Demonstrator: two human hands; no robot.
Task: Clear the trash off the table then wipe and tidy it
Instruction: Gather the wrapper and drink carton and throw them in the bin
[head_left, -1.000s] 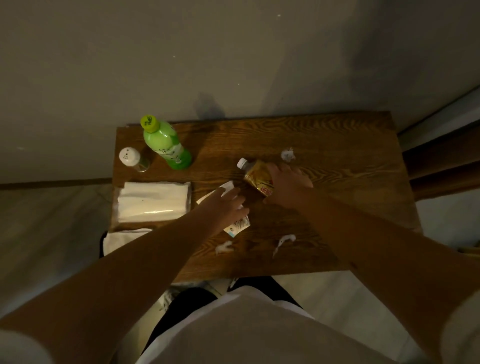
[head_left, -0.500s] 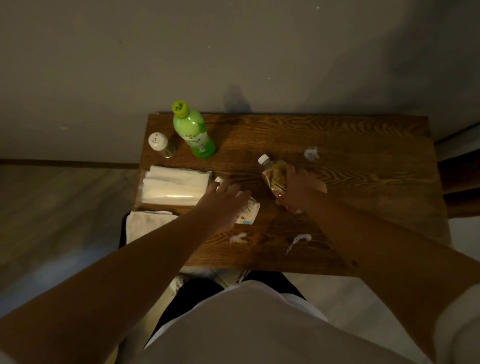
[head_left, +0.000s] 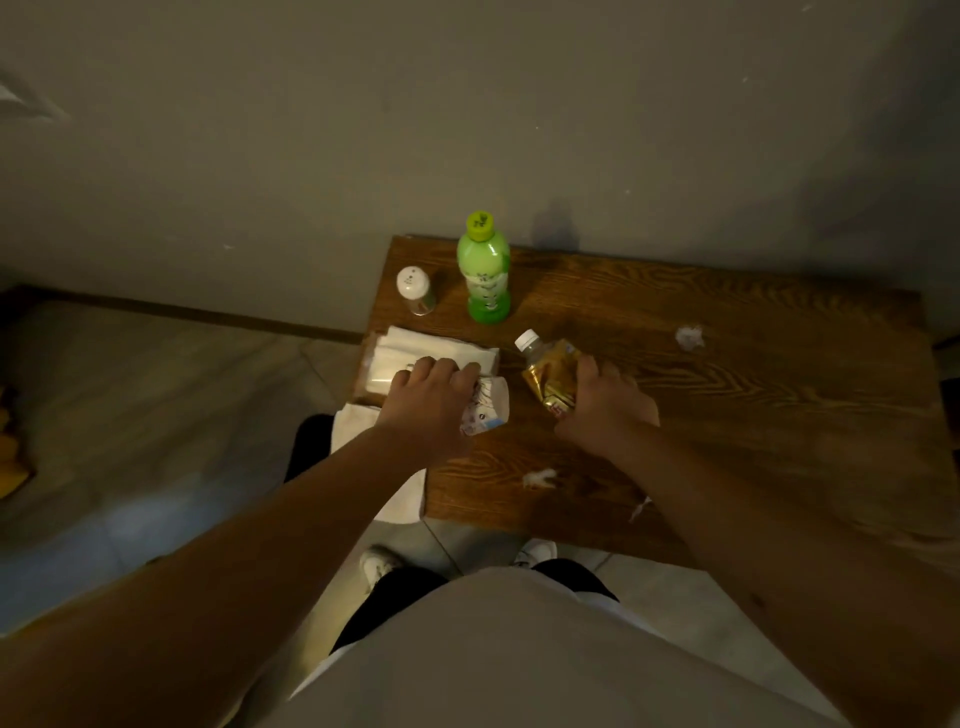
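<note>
Two grips: left hand (head_left: 431, 400), one carton (head_left: 488, 405); right hand (head_left: 605, 402), one crushed bottle (head_left: 550, 376).

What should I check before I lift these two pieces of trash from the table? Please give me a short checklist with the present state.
1. Left hand grips the crumpled white carton: ok.
2. Right hand grips the crushed gold-label bottle: ok.
3. White cap on that bottle is on: ok; whether it is tight, cannot tell.
4. Lifting path is free of the upright green bottle and the shaker, both farther back: ok.
5. A bin to drop the trash in is visible: not ok, none in view.
6. Table has no other trash: not ok, paper scraps remain.
</note>
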